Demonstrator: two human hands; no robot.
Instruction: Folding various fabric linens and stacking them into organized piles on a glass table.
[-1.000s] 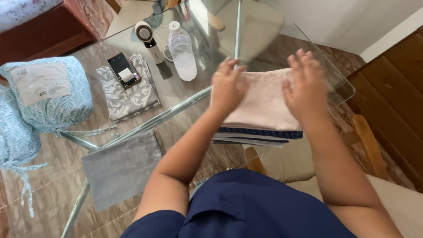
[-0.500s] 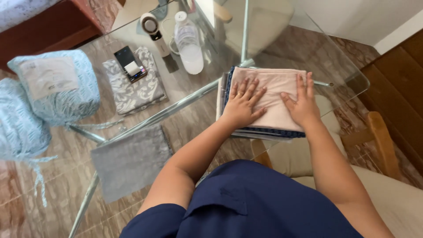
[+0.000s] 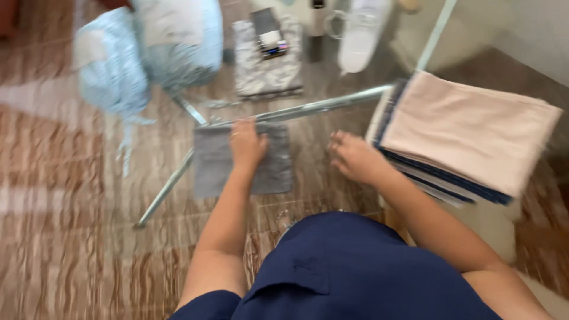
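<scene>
My left hand (image 3: 247, 144) lies flat on a grey cloth (image 3: 212, 161) spread on the glass table, fingers near its far edge. My right hand (image 3: 354, 157) hovers over the glass with its fingers apart, just left of a stack of folded cloths (image 3: 468, 133). The stack has a pale pink cloth on top and dark blue and white ones under it. The picture is blurred by motion.
At the back of the glass table (image 3: 314, 106) lie a patterned grey cloth (image 3: 267, 71) with a phone (image 3: 268, 34) on it, a clear water bottle (image 3: 361, 35), and two light blue bundles (image 3: 148, 50). The tiled floor shows through the glass.
Both hands have left the pink cloth on the stack and moved left. The left hand now rests on the grey cloth. The view has swung left too.
</scene>
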